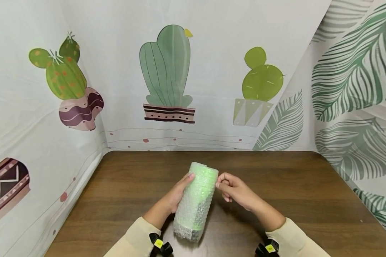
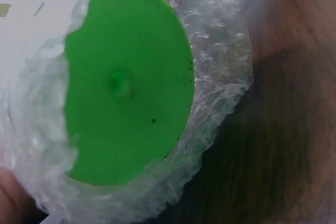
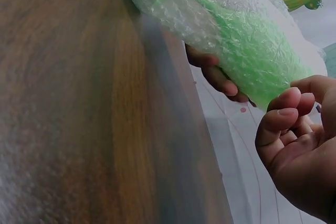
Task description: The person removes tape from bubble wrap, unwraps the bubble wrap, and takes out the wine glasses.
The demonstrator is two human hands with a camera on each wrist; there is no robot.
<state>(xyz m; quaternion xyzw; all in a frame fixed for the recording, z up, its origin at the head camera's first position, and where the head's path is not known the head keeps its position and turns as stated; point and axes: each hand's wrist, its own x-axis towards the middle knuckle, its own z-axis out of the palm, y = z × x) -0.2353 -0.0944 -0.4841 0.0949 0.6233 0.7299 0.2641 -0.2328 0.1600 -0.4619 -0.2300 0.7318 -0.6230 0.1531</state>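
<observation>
Bubble wrap (image 1: pixel 188 205) is rolled around a long green cylinder-like thing (image 2: pixel 126 129), tilted over the front middle of the table. In the left wrist view its flat round green end shows, with a small nub at the centre and crumpled wrap around the rim. My left hand (image 1: pixel 179 194) grips the bundle from the left, thumb on the near side; its fingers (image 3: pixel 215 74) show behind the wrap in the right wrist view. At the bundle's upper right edge, my right hand (image 1: pixel 236 191) pinches the wrap between thumb and forefinger, the other fingers curled.
Beneath the hands lies a brown wood-grain table (image 1: pixel 132 175). A white cloth printed with cacti and leaves (image 1: pixel 212 71) hangs behind it and along both sides. Black devices with yellow labels (image 1: pixel 158 243) are strapped to both wrists.
</observation>
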